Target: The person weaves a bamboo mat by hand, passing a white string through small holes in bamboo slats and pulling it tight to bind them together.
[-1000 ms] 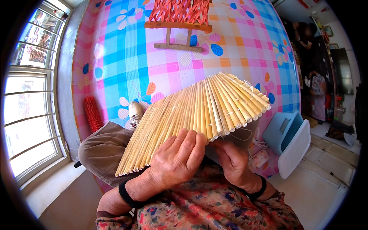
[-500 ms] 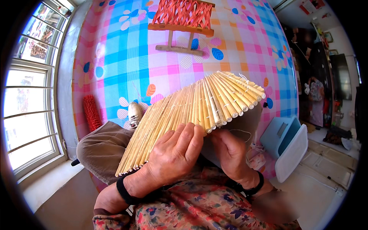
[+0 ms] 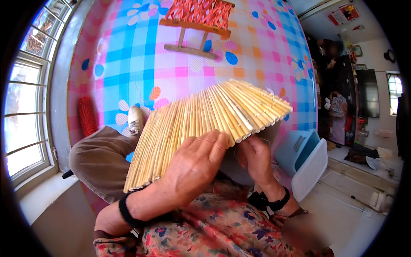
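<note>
The left hand lies palm down across the near edge of a mat of pale yellow, straw-like round rods bound with white thread. Its forearm slants up and to the right from the lower left, a black band around the wrist; the knuckles are raised, and the fingers sit close together and bend over the rods. The left grip is clamped on the mat's edge, its thumb out of sight underneath. The right hand stands more upright just beside it, its forearm leaning up and to the left, with another black band at the wrist. Its fingers curl inward below the cut rod ends, partly hidden by the mat, so I cannot tell whether the right grip is closed on anything. The mat is in front of the body, over the lap, spreading like a fan toward the upper right; its left end reaches beside the bent leg in brown trousers. Beyond it, on the pink-and-blue checked floral covering, stands a wooden frame with woven orange-red strips; a light blue plastic bin is to the right
</note>
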A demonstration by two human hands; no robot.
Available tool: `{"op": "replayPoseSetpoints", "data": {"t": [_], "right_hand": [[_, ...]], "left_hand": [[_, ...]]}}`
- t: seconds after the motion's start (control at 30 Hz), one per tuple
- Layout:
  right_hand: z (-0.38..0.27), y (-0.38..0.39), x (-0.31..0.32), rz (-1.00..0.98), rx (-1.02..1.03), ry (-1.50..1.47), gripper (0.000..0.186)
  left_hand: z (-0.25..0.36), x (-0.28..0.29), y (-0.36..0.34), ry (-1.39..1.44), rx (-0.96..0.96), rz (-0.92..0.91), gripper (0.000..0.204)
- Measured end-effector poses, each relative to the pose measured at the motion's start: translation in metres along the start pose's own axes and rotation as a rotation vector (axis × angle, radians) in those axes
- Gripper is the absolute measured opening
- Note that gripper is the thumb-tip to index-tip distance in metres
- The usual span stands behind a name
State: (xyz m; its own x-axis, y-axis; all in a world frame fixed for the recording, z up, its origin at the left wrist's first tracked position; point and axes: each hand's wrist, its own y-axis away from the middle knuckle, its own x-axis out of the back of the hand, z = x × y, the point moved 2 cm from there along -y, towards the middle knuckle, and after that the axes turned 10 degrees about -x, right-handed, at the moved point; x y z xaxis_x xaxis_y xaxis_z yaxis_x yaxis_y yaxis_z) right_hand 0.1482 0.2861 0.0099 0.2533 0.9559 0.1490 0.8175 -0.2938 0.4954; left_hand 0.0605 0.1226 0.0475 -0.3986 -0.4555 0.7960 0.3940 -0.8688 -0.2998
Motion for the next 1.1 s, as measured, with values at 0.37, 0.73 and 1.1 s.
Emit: {"op": "replayPoseSetpoints", "data": {"t": [0.37,0.73,1.1], "right_hand": [[0.023,0.012,0.024,0.042,-0.048,0.046,0.019],[0.012,0.010,0.020,0.070,-0.003,0.146,0.018],[-0.029,-0.016,-0.013,-0.010,-0.079,-0.006,0.014]], "left_hand": [[-0.001,-0.011,0.034,0.147,0.075,-0.211,0.049],[-0.009,-0.016,0.035,0.116,0.005,-0.189,0.047],[-0.018,0.015,0.009,-0.244,0.108,-0.068,0.051]]}}
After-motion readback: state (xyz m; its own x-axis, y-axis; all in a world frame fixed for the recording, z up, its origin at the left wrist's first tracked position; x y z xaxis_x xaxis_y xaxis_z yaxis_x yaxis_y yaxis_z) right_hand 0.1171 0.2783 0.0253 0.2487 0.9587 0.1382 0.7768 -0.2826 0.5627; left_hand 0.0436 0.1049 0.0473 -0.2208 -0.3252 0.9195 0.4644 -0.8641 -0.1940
